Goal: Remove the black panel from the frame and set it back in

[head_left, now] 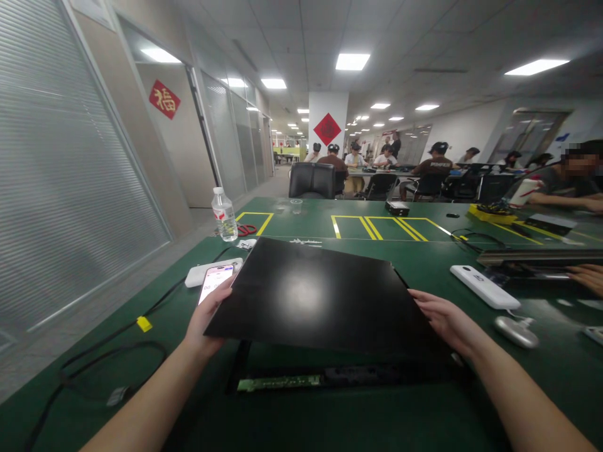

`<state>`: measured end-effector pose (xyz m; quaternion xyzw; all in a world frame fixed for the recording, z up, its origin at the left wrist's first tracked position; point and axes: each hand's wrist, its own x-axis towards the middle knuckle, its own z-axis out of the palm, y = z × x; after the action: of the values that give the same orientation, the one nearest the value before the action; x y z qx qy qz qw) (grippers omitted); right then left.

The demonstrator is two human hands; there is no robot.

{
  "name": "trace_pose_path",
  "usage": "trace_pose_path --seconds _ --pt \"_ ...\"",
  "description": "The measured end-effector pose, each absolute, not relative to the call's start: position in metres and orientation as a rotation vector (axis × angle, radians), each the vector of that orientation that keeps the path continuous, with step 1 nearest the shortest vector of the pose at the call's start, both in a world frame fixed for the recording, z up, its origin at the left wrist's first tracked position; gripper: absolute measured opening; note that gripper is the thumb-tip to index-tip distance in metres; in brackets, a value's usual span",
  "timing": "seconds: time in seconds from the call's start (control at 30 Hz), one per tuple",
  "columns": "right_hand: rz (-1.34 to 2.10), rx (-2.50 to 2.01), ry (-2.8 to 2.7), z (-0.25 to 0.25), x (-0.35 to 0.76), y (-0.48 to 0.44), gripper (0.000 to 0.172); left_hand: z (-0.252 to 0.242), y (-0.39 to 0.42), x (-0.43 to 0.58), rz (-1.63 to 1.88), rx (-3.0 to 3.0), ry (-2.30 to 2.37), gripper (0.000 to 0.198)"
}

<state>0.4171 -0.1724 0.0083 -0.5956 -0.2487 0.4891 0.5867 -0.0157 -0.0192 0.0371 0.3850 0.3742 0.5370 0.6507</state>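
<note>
A glossy black display panel [301, 295] is held up at a tilt over the table, a ceiling light reflected in its surface. My left hand [210, 314] grips its left edge, and my right hand [440, 320] has its fingers at the right edge; some fingers of both are hidden under it. Below the panel lies a thin black frame [367, 375], mostly covered by it. Along the near side a narrow green circuit board [280, 382] shows. Just beyond my left hand is a phone [215, 280] with a lit screen, leaning on a white power bank [193, 276].
The green table [155, 402] carries a water bottle [225, 215], red-handled scissors [247, 230] and a black cable [108, 342] on the left. Rightward lie another white power bank [485, 287] and a silver mouse-shaped device [517, 331]. A co-worker's hand [588, 275] rests at the far right.
</note>
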Motion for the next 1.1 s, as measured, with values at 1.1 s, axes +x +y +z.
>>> trace_pose_path --seconds 1.1 --pt "0.778 -1.545 -0.486 0.002 0.424 -0.168 0.032 0.021 -0.03 -0.004 1.156 0.984 1.014 0.05"
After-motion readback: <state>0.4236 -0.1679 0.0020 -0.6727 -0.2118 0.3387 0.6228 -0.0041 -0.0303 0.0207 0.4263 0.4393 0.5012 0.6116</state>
